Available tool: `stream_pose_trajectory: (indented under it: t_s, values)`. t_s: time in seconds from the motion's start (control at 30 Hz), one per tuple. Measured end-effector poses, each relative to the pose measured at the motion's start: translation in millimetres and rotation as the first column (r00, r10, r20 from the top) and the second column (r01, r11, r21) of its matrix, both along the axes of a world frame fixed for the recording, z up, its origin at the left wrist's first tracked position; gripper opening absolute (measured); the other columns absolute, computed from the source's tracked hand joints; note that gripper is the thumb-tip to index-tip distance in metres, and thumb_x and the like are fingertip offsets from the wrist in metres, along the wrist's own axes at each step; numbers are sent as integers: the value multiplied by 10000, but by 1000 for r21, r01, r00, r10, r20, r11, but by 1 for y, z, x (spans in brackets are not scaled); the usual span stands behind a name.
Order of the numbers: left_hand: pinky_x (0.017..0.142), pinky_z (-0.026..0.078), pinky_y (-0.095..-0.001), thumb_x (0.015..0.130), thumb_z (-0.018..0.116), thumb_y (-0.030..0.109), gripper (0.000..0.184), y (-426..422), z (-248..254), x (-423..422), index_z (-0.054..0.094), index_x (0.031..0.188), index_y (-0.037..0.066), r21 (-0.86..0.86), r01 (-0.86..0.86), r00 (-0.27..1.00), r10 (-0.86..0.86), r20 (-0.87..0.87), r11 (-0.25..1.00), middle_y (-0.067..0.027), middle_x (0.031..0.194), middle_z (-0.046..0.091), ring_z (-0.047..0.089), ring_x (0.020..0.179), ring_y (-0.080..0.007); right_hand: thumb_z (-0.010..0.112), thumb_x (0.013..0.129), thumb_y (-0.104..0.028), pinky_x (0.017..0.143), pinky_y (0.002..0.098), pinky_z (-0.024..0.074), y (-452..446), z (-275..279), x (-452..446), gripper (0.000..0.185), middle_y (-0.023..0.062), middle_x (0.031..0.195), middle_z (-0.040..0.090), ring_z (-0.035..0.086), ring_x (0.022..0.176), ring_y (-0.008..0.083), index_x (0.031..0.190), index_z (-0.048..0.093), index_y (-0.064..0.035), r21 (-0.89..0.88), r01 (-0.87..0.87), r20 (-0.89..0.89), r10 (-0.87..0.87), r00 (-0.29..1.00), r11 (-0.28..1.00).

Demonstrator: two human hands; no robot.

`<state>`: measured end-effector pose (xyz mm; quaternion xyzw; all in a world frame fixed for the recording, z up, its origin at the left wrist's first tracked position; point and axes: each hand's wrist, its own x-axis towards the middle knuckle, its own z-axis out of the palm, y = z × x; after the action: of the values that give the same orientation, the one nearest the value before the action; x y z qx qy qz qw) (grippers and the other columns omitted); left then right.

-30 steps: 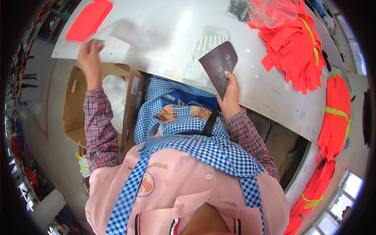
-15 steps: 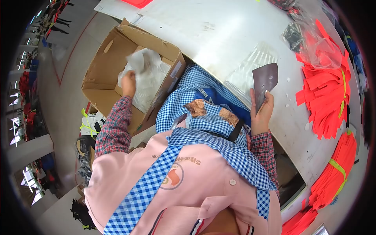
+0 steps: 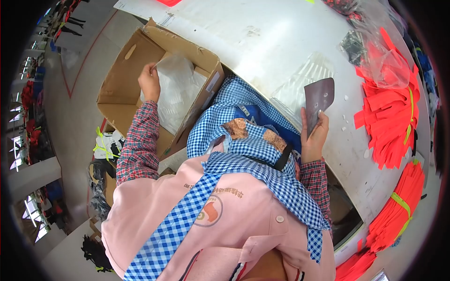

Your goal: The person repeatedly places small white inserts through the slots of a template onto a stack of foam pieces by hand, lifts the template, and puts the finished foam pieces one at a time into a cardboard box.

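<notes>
Over the open cardboard box (image 3: 117, 75) at the left, my left hand (image 3: 149, 83) pinches the upper edge of a thin translucent sheet (image 3: 174, 72). More clear sheets lie in the box below it. My right hand (image 3: 315, 136) is closed on a dark brown plate (image 3: 320, 96) with small holes, held upright near the table edge. Behind that plate, a stack of clear slotted sheets (image 3: 300, 77) rests on the white table (image 3: 225, 28).
Bundles of red strips (image 3: 389, 126) tied with yellow bands line the table's right side, with a clear plastic bag (image 3: 391, 65) over the upper one. Another tied red bundle (image 3: 396, 210) is lower right. A white bundle (image 3: 108, 144) and black bag (image 3: 98, 187) stand below the box.
Since a second ago, my left hand has gone from above the table to the box with the sheet. The view has shifted left. My right hand still holds the brown plate.
</notes>
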<state>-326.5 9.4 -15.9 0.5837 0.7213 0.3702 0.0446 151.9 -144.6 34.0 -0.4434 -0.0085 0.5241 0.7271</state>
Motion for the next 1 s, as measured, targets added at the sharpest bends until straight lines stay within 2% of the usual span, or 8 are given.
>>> stream_pose_trajectory:
  t_s: [0.1,0.23,0.47,0.7,0.8,0.87,0.9,1.0]
  values:
    - [776,523,-382,888,597,68,153,-5,16,4,668,1015,20,-10,-21,999,21,32,1000,-193,978,695,677,868,-345,490,943,-141,1023,444,479,0,0,0,223,106,1116,614,600,1054,219,1092,540,17,6,-2,1,2,1000,1000]
    - [813,516,-421,872,582,54,171,-56,-51,-9,670,1016,25,-219,214,956,-250,-153,952,-210,994,680,660,910,-370,489,944,-144,1026,446,476,0,-1,0,233,108,1120,613,600,1056,221,1102,539,19,4,17,-1,-17,1000,1000]
    - [789,506,-473,849,527,65,177,-87,-93,1,662,950,12,-769,294,808,-578,-118,568,-240,934,665,643,901,-399,492,946,-141,1029,445,476,2,-1,-1,238,114,1132,609,598,1064,233,1110,536,26,5,13,-1,-13,1000,1000]
    - [847,505,-467,819,564,87,184,-79,-123,-9,632,965,-3,-780,265,807,-573,-142,567,-237,1010,652,620,988,-400,490,950,-143,1026,431,480,2,2,-4,245,120,1129,610,597,1066,222,1115,537,32,-1,16,-25,-16,1000,1000]
    - [886,496,-452,787,624,128,269,-53,-148,-33,639,1027,7,-877,228,732,-668,-132,423,-230,1059,652,609,1039,-386,501,950,-157,1020,404,486,0,2,0,251,119,1125,610,599,1057,217,1109,541,34,0,14,-38,-14,999,1000]
    - [895,497,-442,750,682,166,375,-32,-87,-11,643,1091,14,-836,205,792,-588,-164,509,-225,1111,647,606,1062,-374,515,947,-169,1014,381,490,-2,9,-3,258,121,1117,612,604,1048,214,1103,544,35,-24,36,-29,-37,999,999]
    - [869,505,-445,767,681,194,365,-16,-81,-17,663,1092,28,-708,263,783,-574,-240,656,-217,1087,661,618,1037,-373,577,908,-178,834,320,507,0,10,-4,205,90,968,637,623,898,206,1013,603,-5,-46,114,-18,-115,993,992]
    - [754,525,-426,909,585,222,226,11,50,60,693,1042,75,-373,194,892,-321,-318,907,-191,970,682,675,827,-344,585,911,-188,796,293,502,-3,13,6,161,57,901,613,609,846,169,942,604,-31,-19,174,218,-165,962,985]
